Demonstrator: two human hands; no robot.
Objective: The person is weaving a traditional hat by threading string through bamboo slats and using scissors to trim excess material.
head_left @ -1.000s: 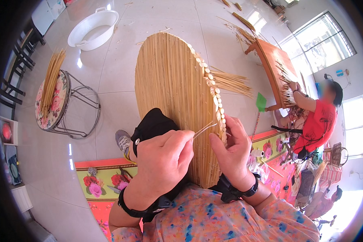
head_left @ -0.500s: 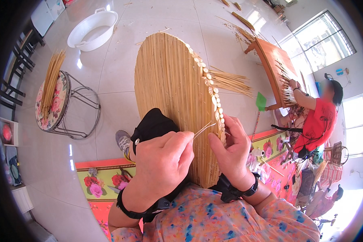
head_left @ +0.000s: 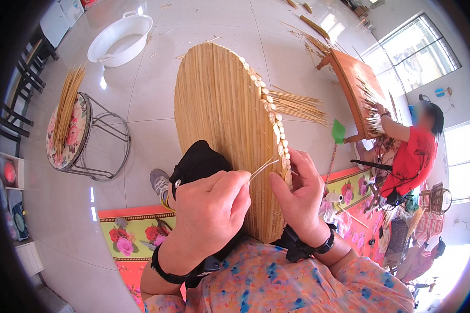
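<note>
An oval panel of straw stalks laid side by side [head_left: 209,88] lies across my lap, with a knobby braided edge of pale stalk ends [head_left: 273,119] along its right side. My left hand [head_left: 211,201] is closed above the panel, pinching two thin pale strands [head_left: 263,167] whose tips point toward that edge. On the right, my right hand [head_left: 300,190] pinches the braided edge between thumb and fingers. Its fingertips are partly hidden behind the panel. A black cloth piece with a metal snap [head_left: 201,159] shows just beyond my left hand.
A bundle of stalks [head_left: 297,106] lies beyond the panel's right edge. More stalks [head_left: 68,107] rest on a flowered round stool [head_left: 81,128] at left. A white tub [head_left: 102,44] stands far left. At right, a person in red [head_left: 415,161] handles stalks on a wooden bench [head_left: 344,78].
My hands and the panel keep practically the same pose. The person at the wooden bench has shifted a hand slightly.
</note>
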